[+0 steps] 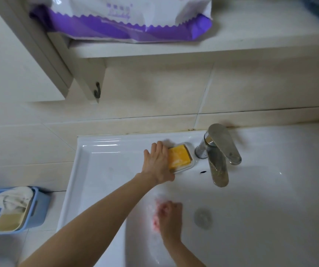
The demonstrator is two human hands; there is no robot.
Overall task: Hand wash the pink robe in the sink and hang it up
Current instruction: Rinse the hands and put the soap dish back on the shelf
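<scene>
Robe (155, 222) shows only as a small pink bunch low in the sink (81, 160), left of the drain (203, 217), blurred and mostly covered by the right hand (169, 218). That hand comes up from the bottom edge on a bare forearm, its fingers curled down over the cloth and clutching it against the white basin. The left hand (157, 162) reaches on a long, nearly straight arm from the lower left to the back ledge, palm down, fingers pointing toward the wall and lying over the left end of the yellow soap (179, 156) in its white dish (191, 151). The thumb runs along the dish's near edge; whether the hand grips the soap or only rests on it cannot be told. Just right of the dish stands a chrome faucet (217, 151), its spout leaning over the basin. Behind is a cream tiled wall (154, 89), with a dark hook (97, 89) on a shelf bracket. On the shelf (174, 49) lies a purple-and-white bag (135, 22). Left of the sink, a blue basket (39, 207) holds a white cloth (14, 197).
</scene>
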